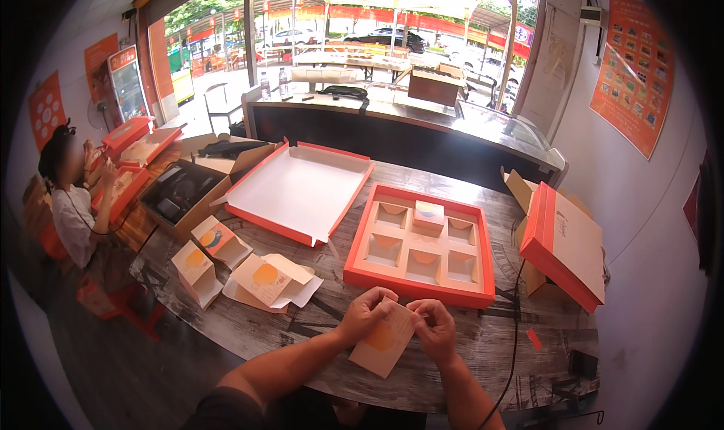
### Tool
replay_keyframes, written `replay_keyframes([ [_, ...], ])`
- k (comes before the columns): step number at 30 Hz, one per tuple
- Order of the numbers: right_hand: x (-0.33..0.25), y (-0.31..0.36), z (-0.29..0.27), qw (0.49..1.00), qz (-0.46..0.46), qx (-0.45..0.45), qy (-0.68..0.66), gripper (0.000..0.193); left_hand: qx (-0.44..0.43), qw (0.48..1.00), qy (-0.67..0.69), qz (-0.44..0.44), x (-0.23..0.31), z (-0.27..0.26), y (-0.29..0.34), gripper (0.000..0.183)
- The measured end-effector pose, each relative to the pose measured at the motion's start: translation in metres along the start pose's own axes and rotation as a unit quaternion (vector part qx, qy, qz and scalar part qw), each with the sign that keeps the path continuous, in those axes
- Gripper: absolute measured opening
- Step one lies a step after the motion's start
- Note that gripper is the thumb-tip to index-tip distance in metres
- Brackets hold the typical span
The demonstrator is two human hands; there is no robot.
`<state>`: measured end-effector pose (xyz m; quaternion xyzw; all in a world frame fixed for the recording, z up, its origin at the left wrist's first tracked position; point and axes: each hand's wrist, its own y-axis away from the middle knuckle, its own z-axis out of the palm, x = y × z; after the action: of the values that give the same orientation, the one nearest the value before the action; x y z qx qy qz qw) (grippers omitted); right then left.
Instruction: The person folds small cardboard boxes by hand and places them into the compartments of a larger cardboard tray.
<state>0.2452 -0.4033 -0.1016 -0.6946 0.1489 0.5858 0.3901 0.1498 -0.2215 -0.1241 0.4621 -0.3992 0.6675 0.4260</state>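
A small tan carton (382,348) with a yellow print hangs tilted at the table's near edge, looking flat. My left hand (367,314) pinches its top edge, and the fingers of my right hand (434,328) close on its upper right corner. Just beyond my hands lies a red gift box (417,290) with a tan insert of several square compartments. One small carton (428,217) sits in its far middle compartment; the others hold nothing. Left of my hands, partly opened cartons (197,275) with coloured prints stand or lie with their flaps out.
A red-edged lid (302,185), white inside, lies beyond the cartons. At the left is a cardboard box (185,196) with dark contents. A red and tan box (564,245) leans at the right, near a black cable (516,339). Another person (75,196) works at the far left.
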Motion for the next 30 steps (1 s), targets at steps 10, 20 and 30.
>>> replay_keyframes([
  [10, -0.001, 0.002, -0.001, 1.000, 0.013, -0.019, 0.009, 0.010, 0.011, 1.000, -0.013, 0.017, -0.002, -0.001, 0.000, 0.017],
  [20, -0.015, 0.000, 0.011, 0.995, -0.058, -0.043, 0.071, 0.036, 0.051, 0.997, 0.060, 0.025, -0.004, -0.005, -0.005, 0.024],
  [30, 0.004, -0.001, 0.003, 0.996, 0.055, 0.013, -0.071, 0.030, -0.063, 0.998, 0.010, 0.020, 0.011, -0.001, 0.001, 0.054],
])
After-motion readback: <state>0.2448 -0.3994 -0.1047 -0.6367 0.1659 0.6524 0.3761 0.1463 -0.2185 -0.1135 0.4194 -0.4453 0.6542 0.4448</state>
